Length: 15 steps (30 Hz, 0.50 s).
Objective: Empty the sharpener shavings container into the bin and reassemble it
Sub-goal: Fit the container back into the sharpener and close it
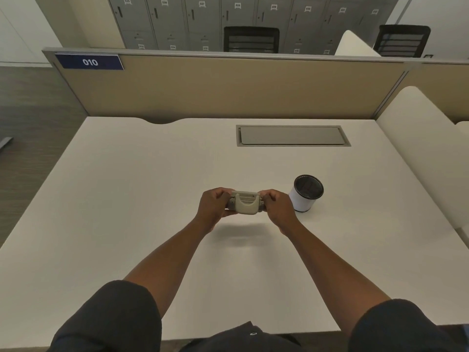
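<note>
gripping the small grey rigid plastic sharpener (245, 202) by its ends, left hand (212, 205) and right hand (276, 204) hold it above the white bench (127, 199); light, probably slippery; white cylindrical bin (304, 196) at three o'clock.

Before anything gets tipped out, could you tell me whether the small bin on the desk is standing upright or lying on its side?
Upright. The bin stands on its base on the desk, with its round dark opening facing up, just right of the right hand.

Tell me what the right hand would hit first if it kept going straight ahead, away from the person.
Probably nothing near: the right hand points across bare desk toward the grey hatch. The bin stands just to its right, likely beside that line, though depth is unclear.
</note>
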{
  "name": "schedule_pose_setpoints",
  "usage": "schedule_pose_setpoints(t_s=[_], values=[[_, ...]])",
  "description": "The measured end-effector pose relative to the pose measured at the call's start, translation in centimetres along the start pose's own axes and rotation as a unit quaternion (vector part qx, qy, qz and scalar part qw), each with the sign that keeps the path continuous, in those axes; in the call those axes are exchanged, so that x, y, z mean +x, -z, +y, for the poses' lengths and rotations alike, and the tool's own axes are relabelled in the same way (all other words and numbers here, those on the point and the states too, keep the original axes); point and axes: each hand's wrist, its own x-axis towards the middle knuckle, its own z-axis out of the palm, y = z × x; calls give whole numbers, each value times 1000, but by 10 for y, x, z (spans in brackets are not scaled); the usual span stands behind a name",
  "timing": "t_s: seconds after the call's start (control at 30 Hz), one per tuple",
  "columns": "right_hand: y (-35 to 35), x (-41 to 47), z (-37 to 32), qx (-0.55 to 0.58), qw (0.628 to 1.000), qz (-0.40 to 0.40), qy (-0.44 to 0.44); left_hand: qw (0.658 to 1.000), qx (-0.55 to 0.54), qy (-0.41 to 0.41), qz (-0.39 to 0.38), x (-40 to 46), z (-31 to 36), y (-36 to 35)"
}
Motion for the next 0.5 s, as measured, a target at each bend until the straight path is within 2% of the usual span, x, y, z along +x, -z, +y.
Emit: schedule_pose_setpoints(t_s=[0.13,0.37,0.5], values=[[-1,3,1,10,1000,-5,-10,1000,0,-14,13,1,0,-1],[1,2,-11,155,982,-49,-92,998,-55,20,21,5,-9,2],[5,3,-9,131,982,-103,-88,999,-32,36,-15,4,-5,2]])
